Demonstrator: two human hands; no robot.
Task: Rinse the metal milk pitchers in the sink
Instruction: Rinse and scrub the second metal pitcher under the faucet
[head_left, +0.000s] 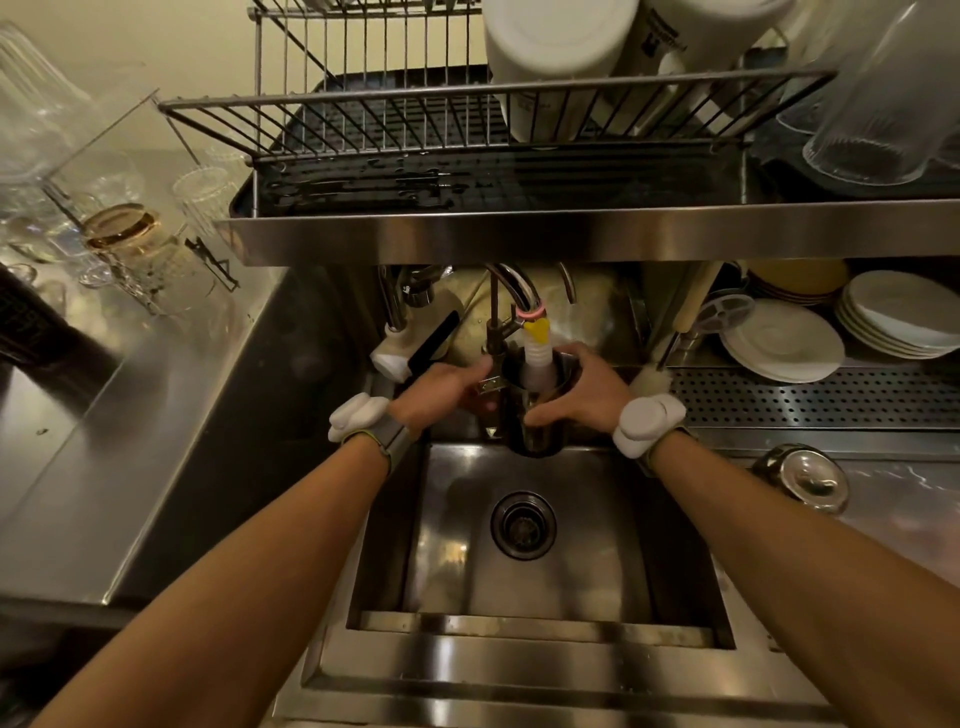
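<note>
Over back edge of sink (447, 545): metal pitcher (535, 431) upright under faucet (511, 288), white ribbed hose (537, 358) dipping into its mouth. Right hand (582, 400) wraps pitcher's right side, fingers curled on wall, firm grasp. Left hand (441, 389) at pitcher's left, by small metal lever; whether it grasps pitcher or lever, cannot tell. Drain (523, 525) in sink floor, below pitcher. Right of sink: overturned metal vessel (802, 478) on counter, stacked plates (779, 343) behind it. Above sink: wire drying rack (415, 119).
</note>
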